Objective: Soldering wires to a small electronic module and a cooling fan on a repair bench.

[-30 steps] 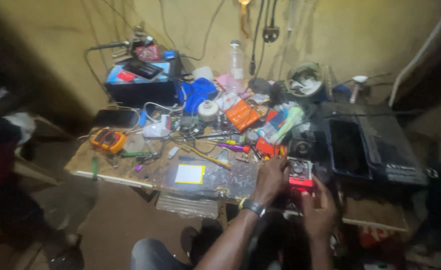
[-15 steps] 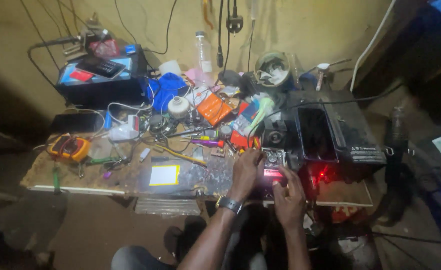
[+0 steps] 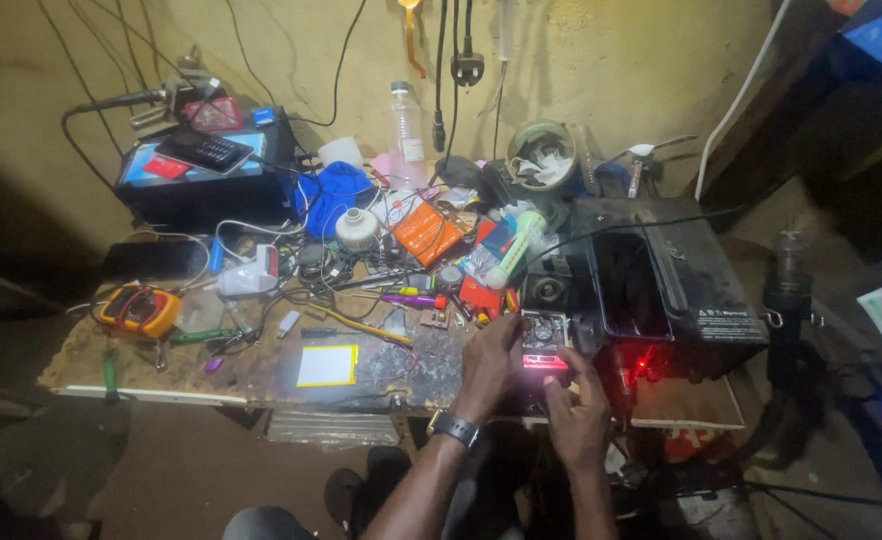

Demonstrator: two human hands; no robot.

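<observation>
Both hands work at the near right edge of a cluttered wooden counter (image 3: pixel 81 365), on a small device with a glowing red panel (image 3: pixel 545 345) that sits just left of a big black box-shaped machine (image 3: pixel 676 290). The left hand (image 3: pixel 489 368), with a dark watch (image 3: pixel 454 428) on its wrist, lies against the left side of the small device, its fingers (image 3: pixel 506 332) curled along that side and touching it; whether they truly grip it cannot be told. The right hand (image 3: pixel 579 420) sits just near of the device with its fingers (image 3: pixel 573 365) loosely bent, one reaching up to the lit red edge; it holds nothing that can be made out. A red light also shines low on the front of the black machine. Left of the hands a yellow-rimmed white card (image 3: pixel 327 365) lies flat on a dark mat, and a yellow pencil-like stick (image 3: pixel 366 326) lies slanted just beyond it. Farther left sits an orange and yellow multimeter (image 3: pixel 139 309). Toward the far side of the counter are an orange packet (image 3: pixel 426 233), a blue cap (image 3: pixel 333 195), a clear plastic bottle (image 3: pixel 407 125) standing against the wall, and a dark case (image 3: pixel 206 185) with a phone-like handset (image 3: pixel 202 150) on top. Cables hang down the yellowish wall (image 3: pixel 611 60) behind.
</observation>
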